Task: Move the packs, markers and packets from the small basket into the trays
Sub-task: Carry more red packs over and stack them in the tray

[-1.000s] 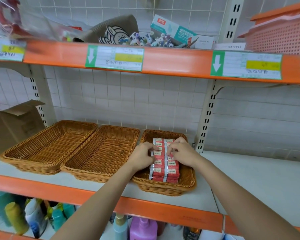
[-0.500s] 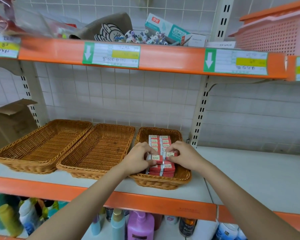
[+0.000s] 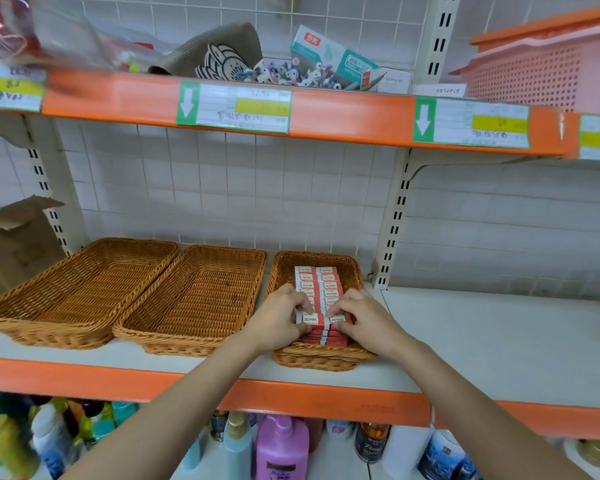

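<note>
Red-and-white card packs (image 3: 321,299) fill the small woven wicker basket (image 3: 321,358); left hand (image 3: 278,322) and right hand (image 3: 368,322) pinch the nearest packs' edges, two empty wicker trays (image 3: 191,299) lying left of them.

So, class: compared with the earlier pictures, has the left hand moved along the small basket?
Yes. The left hand has come toward the small basket's near rim.
</note>
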Motion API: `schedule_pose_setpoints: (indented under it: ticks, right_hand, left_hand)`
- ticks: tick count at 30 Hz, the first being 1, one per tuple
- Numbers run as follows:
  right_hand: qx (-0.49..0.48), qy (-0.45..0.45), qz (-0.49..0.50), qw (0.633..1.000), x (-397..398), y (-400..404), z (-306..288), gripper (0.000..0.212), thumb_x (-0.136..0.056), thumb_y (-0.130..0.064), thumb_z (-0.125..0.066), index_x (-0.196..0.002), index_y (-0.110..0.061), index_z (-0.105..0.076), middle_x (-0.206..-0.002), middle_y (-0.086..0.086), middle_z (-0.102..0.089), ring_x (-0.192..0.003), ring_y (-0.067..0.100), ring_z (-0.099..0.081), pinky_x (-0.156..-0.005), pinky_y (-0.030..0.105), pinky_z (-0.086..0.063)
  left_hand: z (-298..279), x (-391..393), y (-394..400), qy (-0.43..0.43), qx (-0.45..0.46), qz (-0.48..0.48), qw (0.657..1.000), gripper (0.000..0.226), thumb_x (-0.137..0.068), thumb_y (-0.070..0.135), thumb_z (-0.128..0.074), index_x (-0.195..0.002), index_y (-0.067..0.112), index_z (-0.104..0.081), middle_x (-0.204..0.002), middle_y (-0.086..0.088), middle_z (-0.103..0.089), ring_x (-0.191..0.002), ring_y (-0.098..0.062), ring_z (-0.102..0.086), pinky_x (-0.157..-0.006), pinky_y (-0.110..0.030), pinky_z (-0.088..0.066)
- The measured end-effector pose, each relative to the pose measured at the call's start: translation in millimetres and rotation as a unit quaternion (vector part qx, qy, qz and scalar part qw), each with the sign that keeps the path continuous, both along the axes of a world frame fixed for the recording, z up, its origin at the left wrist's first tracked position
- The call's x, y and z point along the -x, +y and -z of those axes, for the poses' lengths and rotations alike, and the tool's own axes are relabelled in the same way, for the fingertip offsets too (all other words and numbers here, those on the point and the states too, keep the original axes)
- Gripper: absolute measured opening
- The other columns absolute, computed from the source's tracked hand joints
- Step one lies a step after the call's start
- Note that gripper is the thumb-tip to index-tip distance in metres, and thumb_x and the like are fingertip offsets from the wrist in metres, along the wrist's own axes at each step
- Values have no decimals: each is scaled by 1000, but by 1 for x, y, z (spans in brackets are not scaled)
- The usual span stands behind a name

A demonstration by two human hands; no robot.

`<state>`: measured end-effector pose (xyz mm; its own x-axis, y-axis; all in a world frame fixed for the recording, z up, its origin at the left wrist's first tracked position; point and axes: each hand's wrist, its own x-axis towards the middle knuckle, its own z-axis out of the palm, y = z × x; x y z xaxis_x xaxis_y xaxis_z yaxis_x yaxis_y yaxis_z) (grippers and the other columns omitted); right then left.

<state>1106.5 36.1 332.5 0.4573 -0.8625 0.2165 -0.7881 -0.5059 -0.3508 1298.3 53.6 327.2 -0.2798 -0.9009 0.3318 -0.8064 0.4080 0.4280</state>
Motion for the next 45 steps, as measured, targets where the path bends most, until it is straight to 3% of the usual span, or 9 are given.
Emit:
schedule_pose_setpoints:
  ticks: [7, 12, 17, 22, 26, 29, 32, 45]
  right_hand:
    - [9, -5, 30, 999, -4, 4, 2, 24, -93, -20, -61, -117, -20, -63, -109, -11, -42, -117, 11, -40, -97, 21, -33]
    - [21, 32, 39, 999, -11, 10, 1, 27, -94, -20, -59, -120, -18, -59, -125, -2, -48, -122, 14, -37, -100, 24, -33]
    - [28, 93, 33, 995, -13, 19, -9, 35, -97, -22, -52, -131, -16, -53, -133, -1, -46, -124, 15, -35, -101, 27, -33]
    - [21, 135, 40, 990, -7, 29, -16, 45, -101, -30, -44, -144, -16, -40, -144, 3, -41, -130, 19, -35, -108, 33, -33]
    - [-50, 190, 53, 979, 9, 42, -21, 58, -103, -46, -30, -155, -23, -15, -161, 2, -14, -146, 22, -12, -117, 43, -16]
    - [-96, 208, 62, 971, 27, 55, -22, 65, -101, -53, -24, -155, -26, -2, -163, -1, 5, -149, 20, 5, -119, 48, -3]
    - [-120, 220, 63, 966, 50, 70, -24, 68, -100, -55, -25, -154, -26, 5, -161, -4, 14, -149, 18, 11, -119, 51, 3]
    - [-147, 204, 112, 962, 181, 131, -15, 72, -100, -54, -27, -152, -28, 14, -159, -2, 24, -147, 20, 20, -118, 53, 5]
  left_hand:
    - [-2, 0, -1, -25, -7, -2, 1000, 24, -82, 23, -73, -102, 14, -64, -102, 2, -46, -93, -12, -47, -85, -25, -43]
    - [-5, 3, -1, -73, -12, -9, 997, 24, -84, 22, -70, -106, 15, -60, -109, 0, -48, -99, -18, -52, -88, -32, -48]
    - [-15, 6, 0, -126, -23, -12, 992, 29, -89, 35, -62, -109, 14, -58, -114, -4, -51, -105, -22, -54, -87, -34, -48]
    - [-23, 14, 7, -156, -2, -33, 987, 36, -96, 32, -49, -126, 12, -55, -122, -10, -51, -117, -26, -47, -96, -35, -43]
    - [-28, 29, 21, -213, -77, -60, 972, 50, -101, 40, -36, -143, 14, -37, -142, -13, -38, -131, -31, -35, -107, -43, -35]
    - [-31, 50, 37, -249, -139, -61, 957, 60, -101, 48, -27, -152, 19, -16, -158, -14, -13, -145, -35, -13, -117, -49, -18]
    - [-31, 76, 54, -259, -179, -52, 948, 65, -101, 52, -24, -154, 23, -2, -161, -10, 7, -148, -31, 7, -118, -50, -2]
    - [-26, 217, 105, -280, -177, -40, 943, 67, -102, 49, -21, -152, 20, 13, -159, -5, 19, -148, -26, 12, -119, -46, 4]
